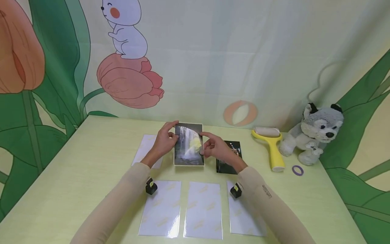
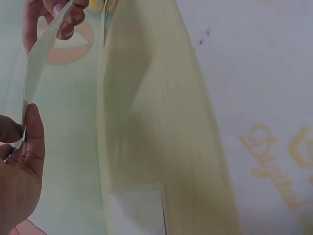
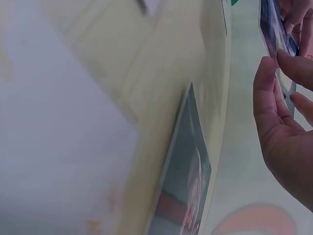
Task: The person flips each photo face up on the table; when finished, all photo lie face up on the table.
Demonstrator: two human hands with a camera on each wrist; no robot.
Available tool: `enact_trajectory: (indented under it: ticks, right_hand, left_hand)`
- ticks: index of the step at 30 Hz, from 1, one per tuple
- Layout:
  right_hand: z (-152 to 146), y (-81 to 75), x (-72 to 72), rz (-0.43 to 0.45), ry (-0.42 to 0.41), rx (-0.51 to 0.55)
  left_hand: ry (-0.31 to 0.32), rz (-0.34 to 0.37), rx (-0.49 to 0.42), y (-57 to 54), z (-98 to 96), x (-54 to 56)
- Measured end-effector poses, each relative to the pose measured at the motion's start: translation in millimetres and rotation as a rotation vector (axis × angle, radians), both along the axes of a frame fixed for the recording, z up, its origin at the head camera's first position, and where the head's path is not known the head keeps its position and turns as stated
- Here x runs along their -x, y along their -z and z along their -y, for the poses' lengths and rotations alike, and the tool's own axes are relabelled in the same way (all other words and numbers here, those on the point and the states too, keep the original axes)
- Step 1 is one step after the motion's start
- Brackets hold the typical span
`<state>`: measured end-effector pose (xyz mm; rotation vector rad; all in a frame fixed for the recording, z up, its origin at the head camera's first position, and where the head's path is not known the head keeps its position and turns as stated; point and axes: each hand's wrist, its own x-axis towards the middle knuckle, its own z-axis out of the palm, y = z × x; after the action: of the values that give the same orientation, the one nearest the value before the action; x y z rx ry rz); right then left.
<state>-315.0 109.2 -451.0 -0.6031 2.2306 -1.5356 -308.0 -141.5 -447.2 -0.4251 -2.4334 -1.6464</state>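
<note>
A photo print of a waterfall [image 1: 186, 147] is held up above the back of the table, its picture side facing me. My left hand [image 1: 164, 140] pinches its left edge between thumb and fingers. At the opposite edge, my right hand [image 1: 215, 148] grips it the same way. From the left wrist view, the pale back of the print [image 2: 41, 68] shows, slightly bent. Under my right forearm lies a dark photo [image 1: 223, 166], partly covered. Behind my left wrist is a white sheet [image 1: 145, 147].
Three white sheets with yellow print lie in a front row: left [image 1: 159, 210], middle [image 1: 203, 210] and right [image 1: 245, 218], the last partly under my sleeve. At the right are a yellow-handled roller [image 1: 272, 152], a purple ring [image 1: 297, 170] and a plush dog [image 1: 320, 130]. A printed curtain [image 1: 195, 67] hangs behind.
</note>
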Motion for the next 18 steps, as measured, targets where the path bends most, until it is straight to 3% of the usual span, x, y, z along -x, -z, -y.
enact_trajectory:
  ticks: [6, 12, 18]
  right_hand:
    - [-0.8, 1.3, -5.3, -0.013, -0.048, -0.044]
    - [-1.5, 2.4, -8.2, 0.031, -0.06, -0.097]
    - [-1.1, 8.4, -7.4, 0.096, -0.049, -0.156]
  left_hand:
    - [-0.005, 0.029, 0.021, -4.3, -1.7, -2.6]
    - [-0.008, 0.082, 0.074, 5.0, -0.6, 4.1]
    - [0.037, 0.175, 0.091, 10.8, -0.4, 7.4]
